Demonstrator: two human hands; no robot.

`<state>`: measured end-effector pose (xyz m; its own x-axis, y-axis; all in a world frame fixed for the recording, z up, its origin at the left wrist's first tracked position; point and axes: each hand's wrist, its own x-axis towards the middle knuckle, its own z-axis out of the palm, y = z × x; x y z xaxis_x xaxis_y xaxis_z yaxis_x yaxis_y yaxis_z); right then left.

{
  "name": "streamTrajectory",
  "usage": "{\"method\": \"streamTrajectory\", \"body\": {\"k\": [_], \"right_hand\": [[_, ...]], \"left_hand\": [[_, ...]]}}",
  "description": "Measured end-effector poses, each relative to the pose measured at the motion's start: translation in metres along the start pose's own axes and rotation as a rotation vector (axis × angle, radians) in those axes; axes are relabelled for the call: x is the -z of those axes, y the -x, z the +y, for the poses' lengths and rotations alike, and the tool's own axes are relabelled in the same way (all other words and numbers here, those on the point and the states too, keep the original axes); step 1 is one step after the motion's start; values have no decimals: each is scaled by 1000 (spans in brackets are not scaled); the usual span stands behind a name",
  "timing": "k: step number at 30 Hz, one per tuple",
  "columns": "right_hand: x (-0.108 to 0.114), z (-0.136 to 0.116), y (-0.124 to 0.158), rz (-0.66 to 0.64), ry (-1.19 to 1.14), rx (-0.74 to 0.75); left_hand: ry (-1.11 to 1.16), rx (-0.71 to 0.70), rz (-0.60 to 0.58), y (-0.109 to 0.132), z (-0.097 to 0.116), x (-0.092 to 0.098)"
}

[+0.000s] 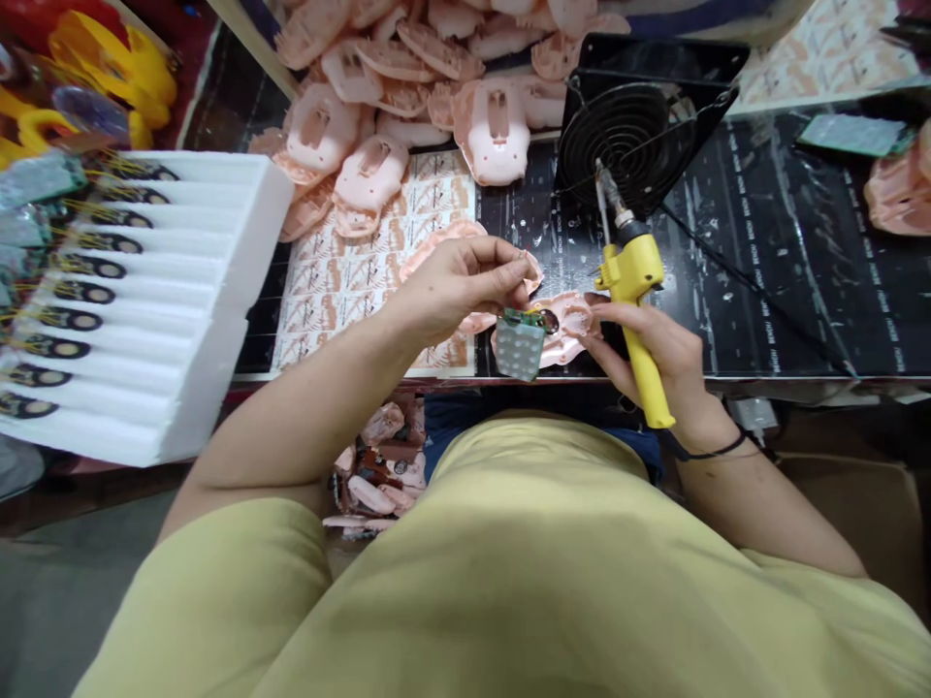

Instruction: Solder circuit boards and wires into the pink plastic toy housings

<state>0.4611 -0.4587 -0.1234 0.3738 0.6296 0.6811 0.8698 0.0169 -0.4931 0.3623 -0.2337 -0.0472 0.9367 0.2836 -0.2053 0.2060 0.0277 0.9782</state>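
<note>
My left hand (480, 281) is closed in a pinch over the work, and what lies between its fingertips is too small to make out. Just beneath it, a green circuit board with a translucent button pad (519, 347) sits at the table's front edge, with bits of wire near its top. A small round dark speaker (548, 321) lies in a pink plastic shell half (574, 334). My right hand (655, 359) has a yellow soldering gun (640, 281) in its grip, tip pointing away. Fingers of that hand also touch the shell's right end.
A white foam tray (167, 320) at left holds several wired speakers in its grooves. Pink shells (495, 131) are heaped at the back, beside a black fan (632, 126). Another button-pad board (854, 134) lies at far right. A black cable (756, 291) crosses the table.
</note>
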Motion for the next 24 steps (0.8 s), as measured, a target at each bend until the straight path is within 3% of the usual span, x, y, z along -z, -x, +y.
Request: {"method": "streamTrajectory", "body": {"k": [5,11,16,20,24], "right_hand": [[-1,6,3,-73,22,62],[-3,8,4,-121,87,102],[-4,-1,6,-93,143,148],[-2,-10,8,-63,64,92],[6,-15,7,46,2,77]], "left_hand": [[-141,-37,71,-2,10,4],[-632,-156,-152,3,2,1],[-969,-289,-229,9,-12,-9],[-1093,-325,-221,14,-16,-16],[-1154,-339,-225,17,-18,-18]]}}
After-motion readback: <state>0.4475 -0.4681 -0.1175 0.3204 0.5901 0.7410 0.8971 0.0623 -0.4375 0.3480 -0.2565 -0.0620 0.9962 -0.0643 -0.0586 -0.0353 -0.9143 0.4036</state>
